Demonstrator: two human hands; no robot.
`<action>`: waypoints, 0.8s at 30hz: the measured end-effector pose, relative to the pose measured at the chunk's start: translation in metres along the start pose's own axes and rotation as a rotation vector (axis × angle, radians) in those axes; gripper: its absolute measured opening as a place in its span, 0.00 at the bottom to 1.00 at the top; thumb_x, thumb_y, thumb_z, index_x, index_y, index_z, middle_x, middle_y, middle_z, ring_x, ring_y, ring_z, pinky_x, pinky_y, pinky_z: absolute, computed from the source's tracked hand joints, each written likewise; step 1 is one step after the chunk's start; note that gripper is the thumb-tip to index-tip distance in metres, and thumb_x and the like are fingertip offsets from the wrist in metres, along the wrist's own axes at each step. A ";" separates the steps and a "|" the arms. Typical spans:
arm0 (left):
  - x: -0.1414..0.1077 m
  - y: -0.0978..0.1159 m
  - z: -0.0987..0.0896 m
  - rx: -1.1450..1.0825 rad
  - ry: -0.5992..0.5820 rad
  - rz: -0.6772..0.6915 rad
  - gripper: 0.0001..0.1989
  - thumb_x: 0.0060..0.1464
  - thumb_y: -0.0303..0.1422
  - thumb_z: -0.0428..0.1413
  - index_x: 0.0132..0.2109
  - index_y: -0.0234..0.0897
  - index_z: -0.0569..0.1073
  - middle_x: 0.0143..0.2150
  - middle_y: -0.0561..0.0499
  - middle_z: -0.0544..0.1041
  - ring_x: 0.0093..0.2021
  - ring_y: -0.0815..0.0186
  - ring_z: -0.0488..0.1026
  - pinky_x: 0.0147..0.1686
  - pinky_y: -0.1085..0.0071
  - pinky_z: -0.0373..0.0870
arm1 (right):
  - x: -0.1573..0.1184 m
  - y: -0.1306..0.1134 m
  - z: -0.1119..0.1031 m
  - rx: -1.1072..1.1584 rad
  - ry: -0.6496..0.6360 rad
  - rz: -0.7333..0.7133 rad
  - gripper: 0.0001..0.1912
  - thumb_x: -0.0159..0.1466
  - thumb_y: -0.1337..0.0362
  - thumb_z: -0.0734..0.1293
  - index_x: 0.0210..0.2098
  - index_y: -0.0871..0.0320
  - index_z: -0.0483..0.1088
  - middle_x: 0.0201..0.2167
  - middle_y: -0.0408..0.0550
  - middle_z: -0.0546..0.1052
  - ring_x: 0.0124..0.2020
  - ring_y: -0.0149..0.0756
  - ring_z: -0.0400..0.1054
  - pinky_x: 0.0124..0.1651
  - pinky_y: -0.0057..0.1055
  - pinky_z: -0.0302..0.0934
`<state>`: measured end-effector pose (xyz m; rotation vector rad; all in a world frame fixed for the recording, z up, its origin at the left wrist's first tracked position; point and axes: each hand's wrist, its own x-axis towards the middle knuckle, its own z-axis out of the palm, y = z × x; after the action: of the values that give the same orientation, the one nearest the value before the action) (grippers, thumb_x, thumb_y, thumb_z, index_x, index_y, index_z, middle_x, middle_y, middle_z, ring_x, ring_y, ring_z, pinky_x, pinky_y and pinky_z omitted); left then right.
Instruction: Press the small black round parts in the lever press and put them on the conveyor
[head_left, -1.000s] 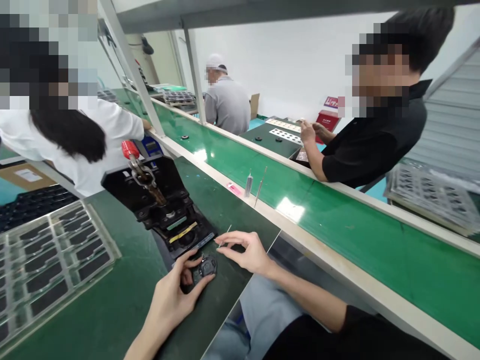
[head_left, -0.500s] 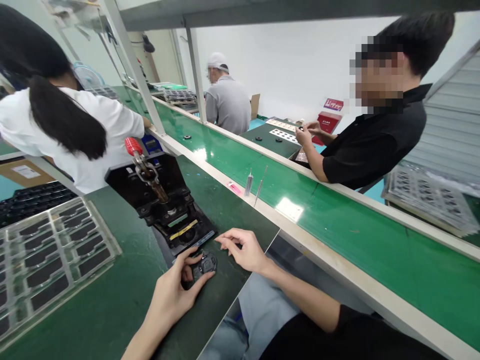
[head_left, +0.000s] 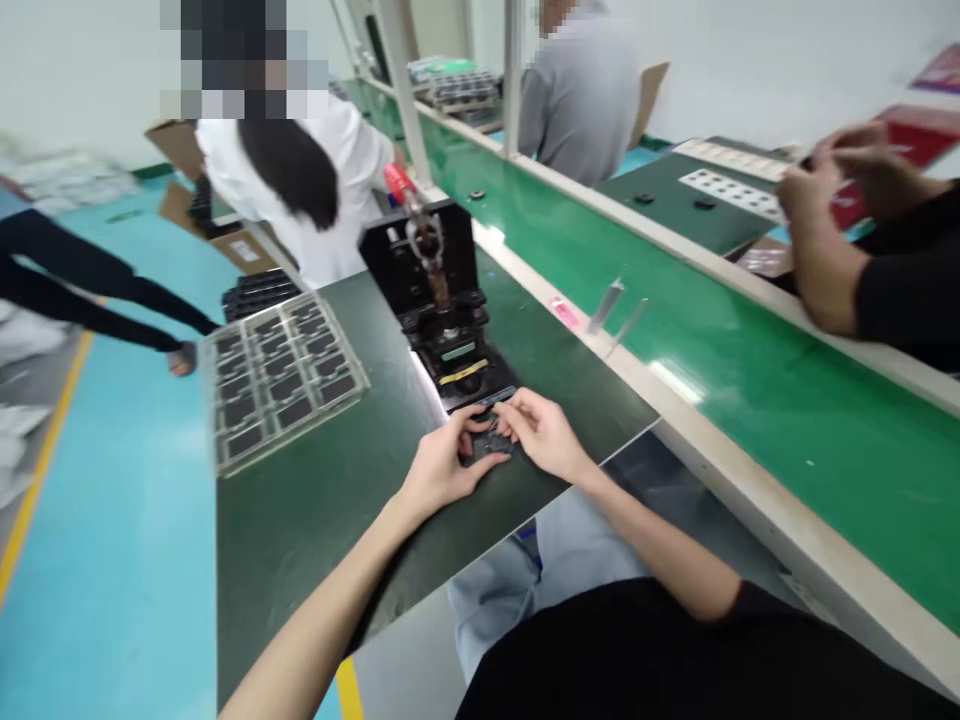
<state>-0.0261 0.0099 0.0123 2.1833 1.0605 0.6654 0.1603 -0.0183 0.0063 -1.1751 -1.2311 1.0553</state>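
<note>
Between thumb and fingers, my left hand (head_left: 439, 465) grips a small dark rounded plastic part (head_left: 493, 443) on the green tabletop. My right hand (head_left: 546, 435) meets the upper right of that part with its fingertips pinched together; whatever they may hold is too small to see. Just beyond both hands stands a black clamp fixture (head_left: 459, 350). Its lid is tilted up, its toggle lever has a red grip (head_left: 399, 183), and a yellow strip (head_left: 463, 372) crosses its base.
A clear tray (head_left: 360, 385) with dark pieces in its pockets lies left on the table. To the right runs a green conveyor (head_left: 750, 400) with a pale rail, where a pink item (head_left: 563, 312) and two thin upright tools stand. Several other people are around, one handling something across the belt.
My right hand has come in from beside the dark part to touch it. The left hand keeps its hold. My view has swung left, showing more floor and a walking person's legs.
</note>
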 end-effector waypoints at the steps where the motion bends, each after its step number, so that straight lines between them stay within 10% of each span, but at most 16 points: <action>1: 0.000 -0.001 0.001 0.003 -0.005 -0.001 0.32 0.52 0.43 0.69 0.59 0.42 0.67 0.41 0.53 0.84 0.28 0.69 0.75 0.35 0.71 0.75 | -0.002 0.001 -0.002 -0.014 0.009 -0.011 0.27 0.66 0.38 0.66 0.29 0.55 0.66 0.24 0.44 0.76 0.25 0.30 0.70 0.31 0.27 0.67; 24: -0.004 -0.001 0.009 -0.050 -0.022 -0.012 0.34 0.54 0.45 0.68 0.62 0.42 0.65 0.44 0.52 0.82 0.31 0.68 0.77 0.36 0.70 0.75 | -0.016 -0.003 -0.009 -0.468 0.068 -0.311 0.13 0.74 0.60 0.61 0.32 0.54 0.62 0.28 0.45 0.77 0.28 0.33 0.73 0.34 0.28 0.66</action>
<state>-0.0232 0.0044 0.0047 2.1351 1.0344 0.6536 0.1681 -0.0349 0.0076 -1.2984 -1.5980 0.5035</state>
